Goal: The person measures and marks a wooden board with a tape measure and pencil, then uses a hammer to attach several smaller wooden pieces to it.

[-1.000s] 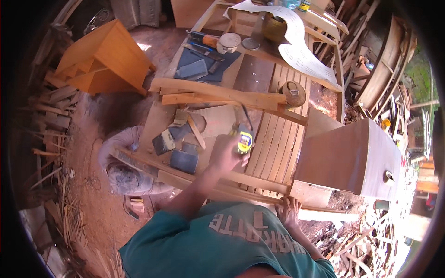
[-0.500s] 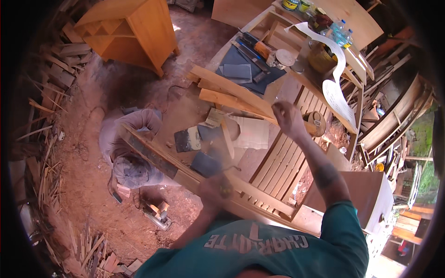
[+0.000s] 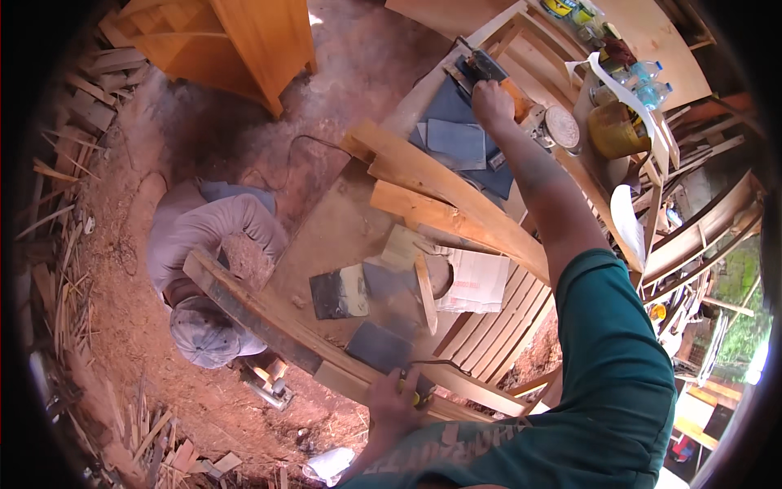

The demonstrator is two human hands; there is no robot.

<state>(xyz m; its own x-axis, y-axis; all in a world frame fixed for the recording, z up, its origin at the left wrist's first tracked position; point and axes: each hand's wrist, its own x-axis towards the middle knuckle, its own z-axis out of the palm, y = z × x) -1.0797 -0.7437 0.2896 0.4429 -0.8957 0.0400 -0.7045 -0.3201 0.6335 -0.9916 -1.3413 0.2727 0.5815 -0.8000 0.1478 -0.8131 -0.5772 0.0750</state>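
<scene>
Ground (image 3: 342, 77) of reddish, dusty earth spreads beneath a wooden workbench (image 3: 334, 228), which runs slantwise through the middle and has slats along its right part. An orange-brown cabinet (image 3: 261, 49) stands beyond it at the upper left. A co-worker (image 3: 195, 224) in a pale top and a cap crouches by the bench's left edge, hands hidden. Long boards (image 3: 456, 196) lie diagonally across the bench, partly over one another. A yellowish bucket (image 3: 615, 134) stands toward the upper right, near some clear bottles (image 3: 648, 85). Left of it, a pale round-topped thing (image 3: 562, 126) sits just beside an orange and black tool (image 3: 518, 99). The person's right hand (image 3: 493, 102) reaches far over the bench to this tool, fingers bent; whether they grip it I cannot tell. Below the boards lie a dark flat pad (image 3: 379, 346) and a narrow wood strip (image 3: 426, 293). At the near edge, just below the pad, the left hand (image 3: 395, 405) is curled around a tape measure (image 3: 417, 399), mostly covered by the fingers, with a little yellow showing.
</scene>
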